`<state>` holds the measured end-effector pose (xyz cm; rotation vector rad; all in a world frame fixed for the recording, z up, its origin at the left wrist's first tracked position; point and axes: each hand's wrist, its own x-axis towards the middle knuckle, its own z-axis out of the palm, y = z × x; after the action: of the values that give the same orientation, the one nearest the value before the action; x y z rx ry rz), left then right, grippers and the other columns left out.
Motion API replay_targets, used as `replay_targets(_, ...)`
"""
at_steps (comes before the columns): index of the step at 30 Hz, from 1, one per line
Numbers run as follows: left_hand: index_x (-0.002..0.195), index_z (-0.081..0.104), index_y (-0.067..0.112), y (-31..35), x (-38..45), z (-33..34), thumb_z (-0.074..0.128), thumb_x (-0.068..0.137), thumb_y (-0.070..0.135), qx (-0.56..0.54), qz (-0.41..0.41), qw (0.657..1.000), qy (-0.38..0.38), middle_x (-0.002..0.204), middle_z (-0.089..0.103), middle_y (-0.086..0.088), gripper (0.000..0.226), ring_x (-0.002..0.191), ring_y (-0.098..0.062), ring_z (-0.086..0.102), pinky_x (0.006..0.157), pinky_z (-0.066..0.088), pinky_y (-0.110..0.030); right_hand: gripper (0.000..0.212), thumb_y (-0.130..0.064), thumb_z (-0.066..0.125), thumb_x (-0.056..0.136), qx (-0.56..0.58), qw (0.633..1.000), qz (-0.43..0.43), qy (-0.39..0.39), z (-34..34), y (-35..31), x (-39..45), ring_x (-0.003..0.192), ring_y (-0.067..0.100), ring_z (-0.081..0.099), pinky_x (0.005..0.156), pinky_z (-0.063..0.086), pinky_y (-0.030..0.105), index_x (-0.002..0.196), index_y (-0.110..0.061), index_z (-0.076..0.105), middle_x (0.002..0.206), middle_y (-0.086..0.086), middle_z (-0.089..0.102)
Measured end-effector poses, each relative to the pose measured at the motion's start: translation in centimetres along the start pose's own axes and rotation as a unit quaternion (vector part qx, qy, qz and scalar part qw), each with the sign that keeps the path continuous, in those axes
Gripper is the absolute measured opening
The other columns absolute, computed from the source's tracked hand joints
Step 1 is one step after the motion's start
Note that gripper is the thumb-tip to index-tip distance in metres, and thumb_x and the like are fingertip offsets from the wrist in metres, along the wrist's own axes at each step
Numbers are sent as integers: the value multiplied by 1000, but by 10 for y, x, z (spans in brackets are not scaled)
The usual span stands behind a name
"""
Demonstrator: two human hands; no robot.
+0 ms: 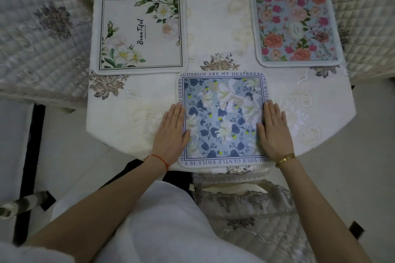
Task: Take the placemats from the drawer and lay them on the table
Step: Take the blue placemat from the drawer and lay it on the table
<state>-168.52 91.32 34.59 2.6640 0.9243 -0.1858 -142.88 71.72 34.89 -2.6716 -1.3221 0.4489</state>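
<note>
Three square placemats lie flat on the table (213,17), which wears a white embroidered cloth. A blue floral placemat (223,117) with lettering round its border sits at the near edge. My left hand (172,132) rests flat on its left edge, palm down, fingers together. My right hand (274,129) lies flat on its right edge the same way. A white placemat (141,34) with white flowers and the word "Beautiful" is at the far left. A pink rose placemat (296,29) is at the far right. No drawer is in view.
Quilted chair covers stand at the left (40,34), the right (367,23) and just below the table's near edge (252,209). Pale floor tiles (363,134) show on both sides. A dark strip (32,156) runs along the floor at left.
</note>
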Motion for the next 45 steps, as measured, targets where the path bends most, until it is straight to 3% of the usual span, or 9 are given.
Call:
replay_targets(6, 152, -3, 7, 34, -26, 16, 17, 101, 44, 25, 95, 995, -25, 162, -4, -9, 66, 149, -20, -5, 122, 12, -39, 60, -36, 25, 103, 26, 997, -70, -28, 29, -43, -46, 148, 16, -6, 121, 3, 42, 152, -15, -2, 161, 3, -3)
replay_targets(15, 153, 0, 8, 10, -42, 20, 14, 100, 51, 51, 91, 994, -39, 162, -3, -6, 70, 149, -17, -3, 122, 12, -36, 61, -41, 23, 102, 19, 998, -43, -32, 22, -9, -64, 147, 13, -6, 121, 3, 38, 152, -16, 0, 161, 1, -2)
replay_targets(20, 152, 6, 6, -10, -57, 13, 27, 96, 56, 39, 69, 996, -28, 162, 4, -8, 78, 150, -19, 3, 121, 9, -35, 66, -44, 26, 100, 26, 1000, 1, -8, 15, -5, -76, 148, 14, -5, 120, 8, 43, 152, -14, -1, 161, 3, -1)
replay_targets(24, 152, 3, 4, 6, -60, 10, 37, 94, 58, -7, 61, 998, -17, 162, 2, -10, 85, 150, -19, -2, 122, 9, -38, 74, -45, 36, 98, 35, 999, -25, -9, 17, -31, -84, 148, 16, -6, 121, 4, 40, 152, -15, -5, 161, 3, -5)
replay_targets(30, 152, -4, 8, 25, -54, 20, 33, 95, 60, -23, 44, 998, -45, 162, -8, -7, 86, 149, -20, -9, 122, 11, -42, 62, -37, 33, 101, 51, 998, -27, -15, 33, -37, -90, 148, 17, -2, 120, 9, 42, 153, -17, 6, 161, 1, 4)
replay_targets(38, 152, 13, 8, -8, -57, 16, 37, 94, 61, 21, 86, 996, -24, 161, 10, -6, 82, 149, -20, 7, 121, 13, -43, 59, -31, 31, 100, 37, 999, -5, -6, 23, -11, -96, 148, 15, 4, 120, 11, 44, 152, -13, 10, 161, 2, 9)
replay_targets(41, 146, 31, 6, -13, -45, 10, 42, 95, 50, -13, 103, 995, -5, 155, 28, -11, 68, 145, -26, 24, 120, 19, -43, 58, -30, 35, 100, 49, 999, -10, 11, 15, -11, -81, 148, 17, 7, 119, 13, 45, 152, -11, 15, 160, 4, 15)
replay_targets(45, 142, 37, 4, -2, 8, -6, 44, 96, 35, -73, 87, 992, 45, 150, 35, -15, 56, 140, -30, 31, 117, 25, -44, 52, -24, 40, 100, 72, 995, -58, 43, -4, -28, -18, 143, 25, 23, 118, 19, 43, 148, -8, 28, 153, 11, 31)
